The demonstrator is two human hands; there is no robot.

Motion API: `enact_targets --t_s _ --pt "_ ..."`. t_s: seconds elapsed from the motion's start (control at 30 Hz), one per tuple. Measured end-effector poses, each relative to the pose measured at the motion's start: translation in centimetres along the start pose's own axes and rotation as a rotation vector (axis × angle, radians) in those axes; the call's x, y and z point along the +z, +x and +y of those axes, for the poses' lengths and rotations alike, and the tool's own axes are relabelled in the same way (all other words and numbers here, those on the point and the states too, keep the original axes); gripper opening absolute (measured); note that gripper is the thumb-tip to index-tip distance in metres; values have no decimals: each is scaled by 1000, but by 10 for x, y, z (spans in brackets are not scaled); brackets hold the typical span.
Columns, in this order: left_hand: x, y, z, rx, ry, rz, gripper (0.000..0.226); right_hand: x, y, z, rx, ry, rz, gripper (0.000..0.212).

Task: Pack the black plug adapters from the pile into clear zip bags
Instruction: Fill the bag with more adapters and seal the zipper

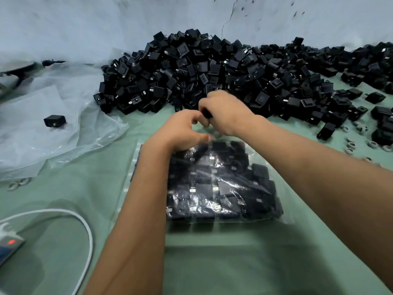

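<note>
A big pile of black plug adapters [212,71] lies at the back of the green table [212,262], against the wall. In front of it a clear zip bag [223,184] lies flat, filled with several rows of adapters. My left hand [182,130] is at the bag's far end, its fingers curled on the clear plastic of the mouth. Just beyond, my right hand [225,111] grips a black adapter [206,113] over the bag's opening. Most of that adapter is hidden inside the fist.
Crumpled clear plastic sheeting [42,133] covers the left side, with one loose adapter [54,120] on it. A white cable [85,226] and a device with a red light [10,243] sit at the front left. Small grey rings [372,143] lie scattered at the right.
</note>
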State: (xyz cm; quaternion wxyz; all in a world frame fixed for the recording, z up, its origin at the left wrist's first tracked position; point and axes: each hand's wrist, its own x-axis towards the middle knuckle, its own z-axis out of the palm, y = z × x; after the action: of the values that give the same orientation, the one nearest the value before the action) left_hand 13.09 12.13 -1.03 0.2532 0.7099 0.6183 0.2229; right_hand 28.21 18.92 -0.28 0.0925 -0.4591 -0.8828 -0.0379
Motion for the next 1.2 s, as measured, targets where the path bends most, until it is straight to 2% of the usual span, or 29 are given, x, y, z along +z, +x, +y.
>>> enact_targets --t_s 0.13,0.2,0.27,0.4,0.47,0.6,0.77,0.93,1.2 --pt "11 2 18 113 6 13 23 -14 -47 30 324 497 405 24" --pt "21 4 32 203 11 -14 20 -13 -83 46 492 747 524 18" --pt "35 5 44 287 19 -49 26 -6 -119 57 620 923 579 8" --pt "57 5 58 375 78 -100 39 20 -164 66 756 1005 511 5" --pt "64 5 62 399 93 -118 39 25 -173 68 745 998 474 5" --pt "69 3 65 422 132 -139 34 21 -180 69 606 967 356 5" --pt "63 2 66 459 168 -72 16 21 -178 68 567 980 272 7" --pt "51 2 69 486 174 -27 12 26 -174 61 510 1090 224 7" --pt "48 3 71 504 165 14 12 30 -170 52 460 1045 338 3"
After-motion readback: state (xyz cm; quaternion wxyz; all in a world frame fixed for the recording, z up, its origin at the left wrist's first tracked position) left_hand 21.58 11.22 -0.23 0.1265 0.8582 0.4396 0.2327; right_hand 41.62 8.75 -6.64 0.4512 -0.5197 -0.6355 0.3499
